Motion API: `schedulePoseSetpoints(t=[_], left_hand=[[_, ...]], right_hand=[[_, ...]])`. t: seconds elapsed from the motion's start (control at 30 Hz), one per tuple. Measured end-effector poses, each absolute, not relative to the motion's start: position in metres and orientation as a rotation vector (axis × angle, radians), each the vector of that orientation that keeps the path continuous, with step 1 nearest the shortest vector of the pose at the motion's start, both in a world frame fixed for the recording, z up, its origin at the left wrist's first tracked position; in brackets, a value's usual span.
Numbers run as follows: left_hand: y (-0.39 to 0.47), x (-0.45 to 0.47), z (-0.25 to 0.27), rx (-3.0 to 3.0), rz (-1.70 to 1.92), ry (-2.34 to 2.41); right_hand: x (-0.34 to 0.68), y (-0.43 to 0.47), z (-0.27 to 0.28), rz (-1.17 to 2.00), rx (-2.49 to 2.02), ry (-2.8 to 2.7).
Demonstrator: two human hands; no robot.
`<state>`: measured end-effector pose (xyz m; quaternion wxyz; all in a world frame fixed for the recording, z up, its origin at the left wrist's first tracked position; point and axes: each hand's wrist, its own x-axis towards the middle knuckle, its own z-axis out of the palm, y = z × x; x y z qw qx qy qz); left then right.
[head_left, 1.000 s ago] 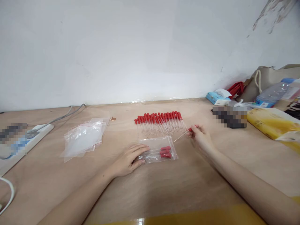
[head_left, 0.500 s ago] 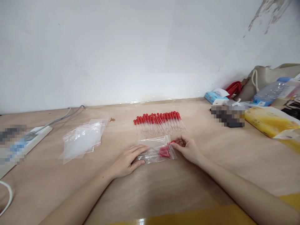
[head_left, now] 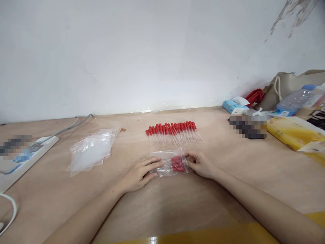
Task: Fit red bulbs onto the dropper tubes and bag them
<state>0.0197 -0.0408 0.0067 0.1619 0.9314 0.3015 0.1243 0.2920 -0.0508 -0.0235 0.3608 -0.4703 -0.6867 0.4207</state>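
Observation:
A small clear zip bag [head_left: 167, 162] lies on the wooden table [head_left: 177, 200] with several red-bulbed glass droppers [head_left: 177, 164] inside. My left hand [head_left: 139, 173] lies flat on the bag's left end and holds it down. My right hand [head_left: 200, 164] is at the bag's right, open end, with fingers pinched on the bag's mouth by the red bulbs. Just behind the bag, a row of several more red-bulbed droppers [head_left: 172, 133] lies side by side.
A pile of empty clear zip bags [head_left: 91, 150] lies to the left. A white power strip [head_left: 27, 154] with a grey cable is at far left. At right are a yellow packet [head_left: 294, 133], a tissue pack [head_left: 235, 105], a water bottle [head_left: 294, 101] and a beige bag [head_left: 289, 84].
My right hand carried one dropper from the row down to the bag and pushed it in; it now pinches the bag's mouth. My left hand has stayed on the bag.

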Motion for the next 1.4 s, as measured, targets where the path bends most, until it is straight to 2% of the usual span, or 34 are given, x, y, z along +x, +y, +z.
schedulePoseSetpoints(t=[0.1, 0.3, 0.37, 0.5, 0.57, 0.7, 0.97, 1.17, 1.4], left_hand=[[-0.040, 0.019, 0.005, 2.670, 0.334, 0.858], [-0.039, 0.019, 0.004, 2.669, 0.356, 0.843], [-0.038, 0.019, 0.004, 2.670, 0.365, 0.836], [-0.039, 0.019, 0.005, 2.660, 0.377, 0.834], [-0.039, 0.019, 0.006, 2.656, 0.380, 0.837], [-0.040, 0.019, 0.007, 2.651, 0.392, 0.829], [-0.040, 0.020, 0.007, 2.655, 0.398, 0.811], [-0.040, 0.019, 0.007, 2.652, 0.410, 0.814], [-0.040, 0.019, 0.007, 2.649, 0.399, 0.817]], right_hand=[[0.288, -0.049, -0.025, 1.057, -1.202, -1.704], [0.300, -0.024, -0.008, 1.310, -1.363, -1.660], [0.312, -0.005, 0.002, 1.112, -1.470, -1.657], [0.323, 0.039, 0.015, 0.388, -1.745, -1.645], [0.319, 0.055, 0.017, 0.252, -1.824, -1.656], [0.301, 0.069, 0.015, 0.204, -1.916, -1.685], [0.290, 0.077, 0.015, 0.232, -1.999, -1.597], [0.301, 0.060, 0.028, 0.321, -1.869, -1.478], [0.315, -0.014, 0.013, 0.873, -1.298, -1.100]])
